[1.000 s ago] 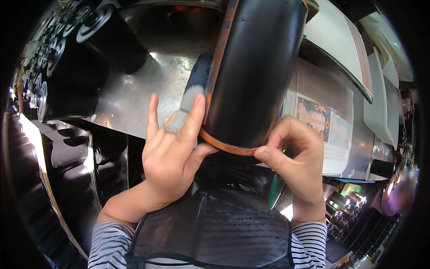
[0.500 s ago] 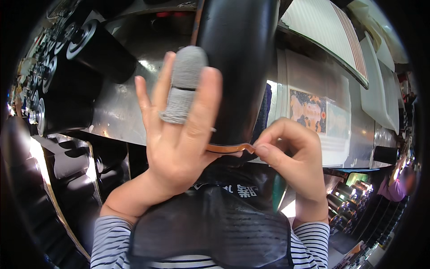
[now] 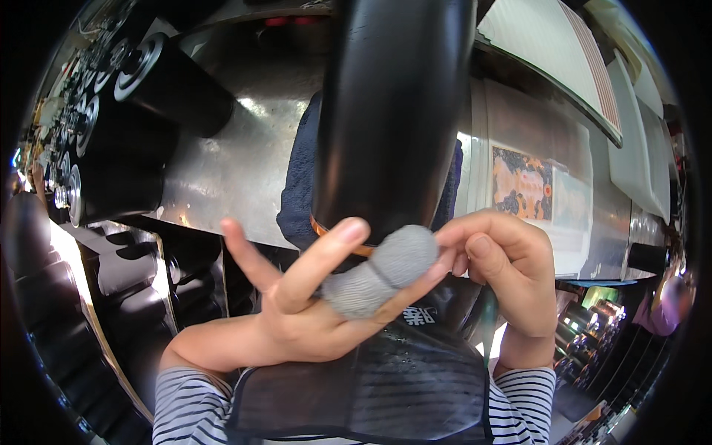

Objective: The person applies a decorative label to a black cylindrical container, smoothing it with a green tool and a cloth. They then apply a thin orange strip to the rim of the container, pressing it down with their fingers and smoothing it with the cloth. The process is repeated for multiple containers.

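Observation:
A large black cylinder [image 3: 393,126] lies lengthwise in front of me, with an orange-brown strip [image 3: 363,251] along its near end. My left hand [image 3: 311,311] is below that end, pinky and ring finger stretched apart. A grey knitted cover [image 3: 382,271] sits on its middle finger, and its index fingertip meets my right hand; the left thumb is hidden. Curled fingers of my right hand [image 3: 500,259] are pressed together beside the cover. Whatever is between them is hidden. Under the cylinder shows a dark blue cloth [image 3: 299,182].
Several black cylinders [image 3: 178,81] with metal end rings stand at the left of the metal worktop [image 3: 259,133]. Right of the cloth lies a patterned print [image 3: 521,185] under clear sheet. A striped white panel [image 3: 545,59] and a white tray [image 3: 641,141] are beyond it. A person [image 3: 656,311] is far right.
My left hand has swung down and right off the cylinder's side to meet my right hand. The strip's end, earlier pinched by my right hand, is now hidden. More blue cloth shows.

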Demonstrator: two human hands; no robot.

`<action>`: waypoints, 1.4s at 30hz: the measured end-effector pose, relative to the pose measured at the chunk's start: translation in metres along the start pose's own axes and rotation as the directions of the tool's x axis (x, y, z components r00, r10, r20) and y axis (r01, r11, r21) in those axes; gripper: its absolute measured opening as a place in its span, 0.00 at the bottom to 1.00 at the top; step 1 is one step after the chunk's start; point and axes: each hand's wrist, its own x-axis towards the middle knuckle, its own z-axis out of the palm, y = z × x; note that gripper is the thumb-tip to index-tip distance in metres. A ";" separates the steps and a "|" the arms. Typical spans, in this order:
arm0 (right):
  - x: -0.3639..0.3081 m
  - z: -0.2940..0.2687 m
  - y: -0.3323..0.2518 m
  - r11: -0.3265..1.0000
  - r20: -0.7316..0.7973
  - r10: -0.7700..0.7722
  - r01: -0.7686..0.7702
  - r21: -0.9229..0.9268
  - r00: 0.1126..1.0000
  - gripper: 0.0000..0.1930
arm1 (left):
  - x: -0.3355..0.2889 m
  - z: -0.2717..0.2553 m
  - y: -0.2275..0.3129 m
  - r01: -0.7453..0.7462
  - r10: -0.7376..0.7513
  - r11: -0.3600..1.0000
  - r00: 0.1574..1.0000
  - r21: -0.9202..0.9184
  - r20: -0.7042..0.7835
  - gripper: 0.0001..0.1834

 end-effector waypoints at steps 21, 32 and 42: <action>0.006 0.011 0.003 0.993 -0.017 -0.089 0.087 -0.085 0.996 0.04 | 0.000 -0.017 -0.007 -0.084 0.051 0.991 0.956 0.103 0.290 0.19; 0.005 0.012 0.029 0.847 -0.193 -0.513 0.458 -0.269 0.836 0.07 | 0.057 -0.005 -0.022 0.473 -0.444 0.326 0.841 -0.819 0.309 0.52; 0.007 0.003 0.034 0.853 -0.155 -0.515 0.486 -0.191 0.843 0.06 | 0.054 -0.005 -0.017 0.431 -0.385 0.339 0.875 -0.836 0.295 0.58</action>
